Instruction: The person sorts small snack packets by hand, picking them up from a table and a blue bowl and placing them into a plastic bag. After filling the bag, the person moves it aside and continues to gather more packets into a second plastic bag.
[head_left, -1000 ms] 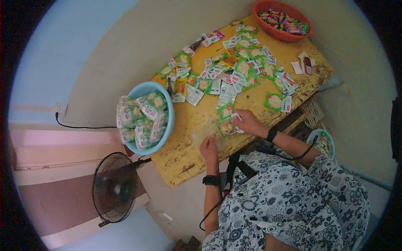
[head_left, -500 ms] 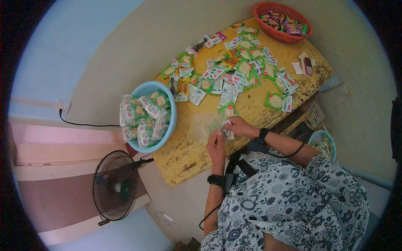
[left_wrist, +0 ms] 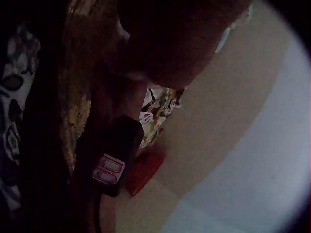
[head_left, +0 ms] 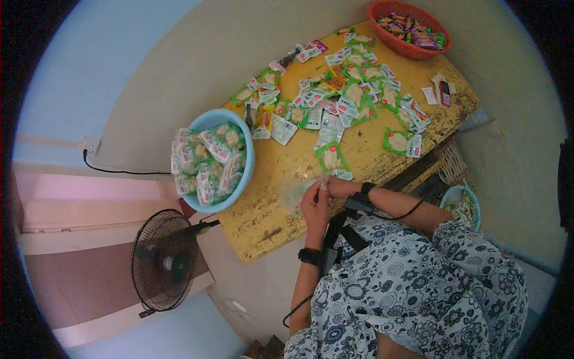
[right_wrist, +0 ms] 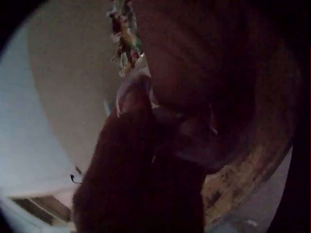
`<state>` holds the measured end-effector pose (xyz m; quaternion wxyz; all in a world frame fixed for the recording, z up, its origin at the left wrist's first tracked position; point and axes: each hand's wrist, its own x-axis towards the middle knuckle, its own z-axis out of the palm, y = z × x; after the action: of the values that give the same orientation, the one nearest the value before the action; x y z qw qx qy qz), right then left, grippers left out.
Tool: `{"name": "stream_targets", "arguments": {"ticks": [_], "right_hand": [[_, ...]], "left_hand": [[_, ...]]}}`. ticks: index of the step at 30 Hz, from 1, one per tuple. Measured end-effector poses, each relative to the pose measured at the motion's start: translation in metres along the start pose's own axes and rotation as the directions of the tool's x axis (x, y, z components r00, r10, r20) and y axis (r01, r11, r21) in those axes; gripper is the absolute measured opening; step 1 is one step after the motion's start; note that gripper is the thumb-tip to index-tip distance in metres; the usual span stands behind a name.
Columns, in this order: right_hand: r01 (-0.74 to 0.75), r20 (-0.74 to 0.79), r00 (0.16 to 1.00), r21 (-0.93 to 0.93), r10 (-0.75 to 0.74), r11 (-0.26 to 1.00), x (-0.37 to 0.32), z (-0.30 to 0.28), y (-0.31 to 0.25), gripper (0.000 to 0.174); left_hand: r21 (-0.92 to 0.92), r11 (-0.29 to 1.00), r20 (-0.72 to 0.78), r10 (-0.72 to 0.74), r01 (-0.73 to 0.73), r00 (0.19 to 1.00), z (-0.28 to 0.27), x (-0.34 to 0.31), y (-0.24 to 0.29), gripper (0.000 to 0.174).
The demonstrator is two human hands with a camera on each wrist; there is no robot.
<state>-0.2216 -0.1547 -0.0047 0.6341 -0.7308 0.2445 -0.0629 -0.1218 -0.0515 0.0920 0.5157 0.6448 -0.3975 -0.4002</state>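
Observation:
Near the table's front edge the two hands meet. The left hand pinches the edge of a clear plastic bag, which spreads over the wood to its left. Against its fingertips, the right hand has its fingers bent at the same bag edge. Just beyond them a green-edged food packet lies flat on the table. Both wrist views are dark: the left hand and, in the right wrist view, the right hand show close up, with the bag's contents hidden.
Many small packets are spread over the yellow table. A blue basin of filled bags stands left, a red basket of wrapped snacks at the back right. A phone lies at right; a fan stands beside the table.
The hands have come together at the bag. The packet held by the right hand a second ago is out of its grip or out of sight; another packet shows just beyond the hands.

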Motion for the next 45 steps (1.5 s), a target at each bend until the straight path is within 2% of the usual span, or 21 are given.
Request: {"name": "stream_targets", "arguments": {"ticks": [2,3,5,7,9,10,13,16,19,22,23,24,26,28,29,32,35,38,41,43,45], "right_hand": [[0.037,0.030,0.999,-0.066,-0.035,0.997,0.004,0.002,0.006,0.021],[-0.010,-0.011,1.000,-0.019,0.010,1.000,-0.001,0.001,-0.019,0.022],[0.082,-0.149,0.984,-0.134,-0.102,0.988,0.000,0.002,-0.024,0.023],[0.286,-0.246,0.866,-0.471,-0.435,0.834,0.016,0.008,0.000,0.022],[0.099,-0.342,0.909,-0.378,-0.238,0.920,0.010,0.005,-0.018,0.023],[0.003,-0.385,0.913,-0.328,-0.136,0.945,0.007,0.006,-0.026,0.024],[0.089,-0.282,0.944,-0.284,-0.172,0.955,0.011,0.014,-0.023,0.021],[-0.028,0.069,0.997,-0.234,0.046,0.972,0.004,-0.009,-0.039,0.020],[-0.045,0.116,0.992,-0.078,0.053,0.996,-0.006,-0.037,-0.051,0.021],[-0.224,0.105,0.974,0.306,0.201,0.925,-0.008,-0.078,-0.076,0.019],[-0.086,-0.110,0.988,0.202,0.109,0.976,0.002,-0.090,-0.069,0.018],[0.035,-0.307,0.952,0.068,-0.012,0.997,0.014,-0.104,-0.064,0.017],[0.062,-0.567,0.812,-0.153,-0.139,0.986,0.038,-0.132,-0.067,0.019],[-0.045,-0.619,0.749,-0.401,-0.235,0.915,0.070,-0.156,-0.060,0.023],[-0.108,-0.634,0.717,-0.512,-0.290,0.852,0.083,-0.164,-0.055,0.026],[-0.260,-0.564,0.777,-0.693,-0.281,0.672,0.104,-0.177,-0.063,0.035],[-0.405,-0.487,0.873,-0.763,-0.036,0.504,0.119,-0.177,-0.077,0.053],[-0.323,-0.331,0.942,-0.843,0.059,0.430,0.116,-0.171,-0.084,0.077],[-0.316,-0.352,0.935,-0.870,-0.030,0.379,0.109,-0.162,-0.077,0.090],[-0.271,-0.325,0.926,-0.927,-0.194,0.261,0.097,-0.149,-0.070,0.083],[-0.237,-0.294,0.916,-0.946,-0.272,0.222,0.092,-0.140,-0.064,0.073]], "left_hand": [[0.072,0.997,-0.018,0.016,-0.015,1.000,-0.007,0.001,-0.014,0.026],[0.107,0.994,-0.021,0.032,-0.030,0.999,-0.010,0.001,-0.020,0.025],[0.181,0.983,-0.050,0.030,-0.020,0.998,-0.014,-0.003,-0.015,0.024],[0.193,0.980,-0.057,-0.033,0.043,0.998,-0.018,-0.005,-0.011,0.023],[0.144,0.975,-0.037,-0.165,0.169,0.986,-0.022,-0.003,-0.004,0.021],[0.161,0.975,-0.044,-0.150,0.155,0.988,-0.022,-0.003,-0.001,0.021],[0.152,0.981,-0.053,-0.113,0.120,0.992,-0.021,0.002,-0.003,0.019],[0.011,0.990,-0.054,-0.141,0.142,0.989,-0.025,0.009,-0.018,0.017],[-0.096,0.978,-0.085,-0.196,0.187,0.977,-0.029,0.010,-0.012,0.016],[-0.111,0.968,-0.088,-0.236,0.226,0.968,-0.035,0.009,-0.028,0.016],[-0.148,0.957,-0.080,-0.261,0.247,0.962,-0.035,0.008,-0.031,0.016],[-0.185,0.945,-0.073,-0.286,0.268,0.956,-0.034,0.008,-0.032,0.017],[-0.141,0.952,-0.071,-0.285,0.273,0.956,-0.029,0.005,-0.016,0.017],[-0.155,0.946,-0.063,-0.297,0.284,0.953,-0.025,0.005,-0.015,0.017],[-0.192,0.937,-0.055,-0.308,0.293,0.950,-0.023,0.005,-0.021,0.017],[-0.147,0.925,-0.054,-0.362,0.352,0.930,-0.020,0.003,-0.023,0.018],[-0.067,0.934,-0.058,-0.356,0.352,0.933,-0.020,0.004,-0.008,0.016],[-0.087,0.936,-0.037,-0.346,0.342,0.937,-0.020,0.004,-0.004,0.018],[-0.121,0.937,-0.033,-0.334,0.328,0.942,-0.018,0.004,-0.009,0.021],[-0.091,0.948,-0.027,-0.308,0.304,0.951,-0.020,0.005,-0.011,0.021],[-0.021,0.964,0.002,-0.266,0.266,0.964,-0.024,0.006,-0.013,0.021]]}}
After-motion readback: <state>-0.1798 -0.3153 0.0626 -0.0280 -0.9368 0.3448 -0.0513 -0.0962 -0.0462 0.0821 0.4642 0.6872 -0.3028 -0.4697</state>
